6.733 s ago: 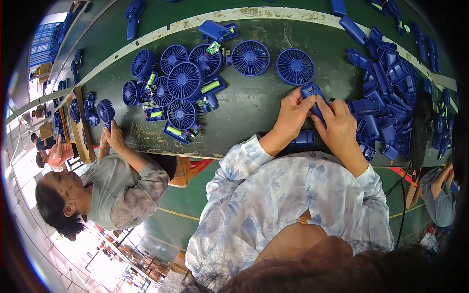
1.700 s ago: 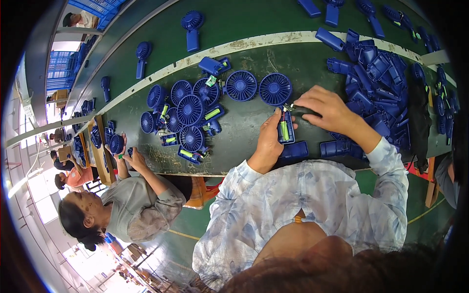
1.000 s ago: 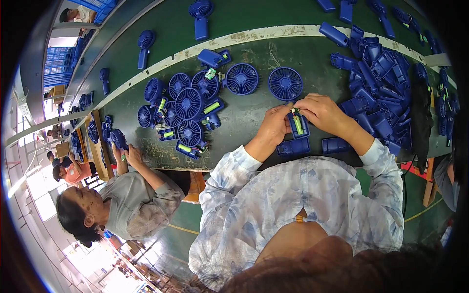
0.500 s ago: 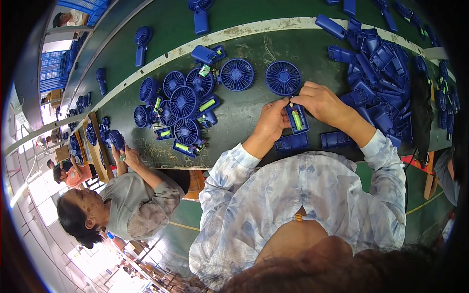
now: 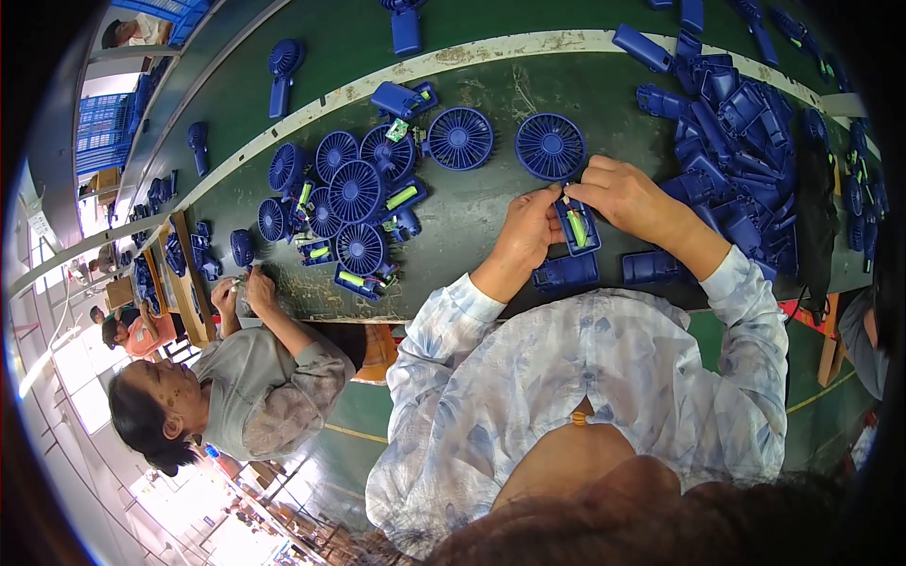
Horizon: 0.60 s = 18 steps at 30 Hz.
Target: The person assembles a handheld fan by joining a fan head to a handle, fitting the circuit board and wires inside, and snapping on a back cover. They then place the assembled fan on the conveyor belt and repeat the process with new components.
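Note:
A blue handheld fan [image 5: 551, 148] lies with its round grille away from me and its opened handle towards me. Inside the handle a green battery [image 5: 577, 226] shows. My left hand [image 5: 528, 229] grips the handle's left side near the neck. The fingers of my right hand [image 5: 618, 196] are pinched together at the neck, and whatever small part they touch there is hidden. Just below the handle lies a blue handle shell [image 5: 566, 274], and a second shell [image 5: 650, 268] is to the right, under my right wrist.
Several blue fans with batteries showing [image 5: 357, 198] are heaped at the left. A large pile of blue shells [image 5: 731, 132] stands at the right. Beyond a pale strip [image 5: 444, 64], more fans lie on a green surface. A co-worker [image 5: 274, 387] sits at the left.
My hands stay at the fan's neck with hardly any movement. The co-worker's hands have come away from a blue fan part, which now lies on the table. Fans beyond the strip have shifted right.

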Each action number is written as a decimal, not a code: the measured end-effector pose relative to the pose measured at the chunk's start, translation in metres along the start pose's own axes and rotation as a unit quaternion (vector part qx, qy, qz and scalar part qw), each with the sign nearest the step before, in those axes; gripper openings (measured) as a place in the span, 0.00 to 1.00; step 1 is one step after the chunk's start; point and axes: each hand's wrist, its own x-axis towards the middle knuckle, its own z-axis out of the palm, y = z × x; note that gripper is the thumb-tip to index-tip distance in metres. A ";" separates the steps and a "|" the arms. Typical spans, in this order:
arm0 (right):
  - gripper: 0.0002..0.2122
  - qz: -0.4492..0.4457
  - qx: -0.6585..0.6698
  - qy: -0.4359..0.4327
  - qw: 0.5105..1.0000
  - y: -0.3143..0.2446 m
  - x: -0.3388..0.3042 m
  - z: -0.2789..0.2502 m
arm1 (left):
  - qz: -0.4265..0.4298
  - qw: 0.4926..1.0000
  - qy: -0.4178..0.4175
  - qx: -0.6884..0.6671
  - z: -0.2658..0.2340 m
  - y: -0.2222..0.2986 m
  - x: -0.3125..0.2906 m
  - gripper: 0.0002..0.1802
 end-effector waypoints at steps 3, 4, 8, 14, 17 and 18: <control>0.12 -0.010 -0.010 -0.010 1.000 -0.001 0.002 -0.001 | 0.002 1.000 -0.004 0.004 -0.002 -0.003 0.002 0.12; 0.10 -0.015 -0.013 -0.021 1.000 -0.001 0.003 -0.002 | 0.005 1.000 -0.004 0.008 -0.003 -0.005 0.003 0.12; 0.07 -0.030 -0.025 -0.072 0.997 0.000 0.007 -0.003 | -0.004 1.000 -0.012 -0.007 -0.004 -0.002 0.003 0.13; 0.05 -0.063 -0.059 -0.076 0.993 -0.005 0.008 -0.003 | 0.002 1.000 -0.008 0.004 -0.004 -0.008 0.004 0.13; 0.11 -0.088 -0.086 -0.095 0.988 -0.011 0.005 0.003 | 0.029 0.999 0.008 0.015 -0.005 -0.010 0.000 0.13; 0.11 -0.089 -0.088 -0.095 0.988 -0.013 0.004 0.005 | 0.029 0.999 -0.003 0.014 -0.008 -0.011 0.002 0.14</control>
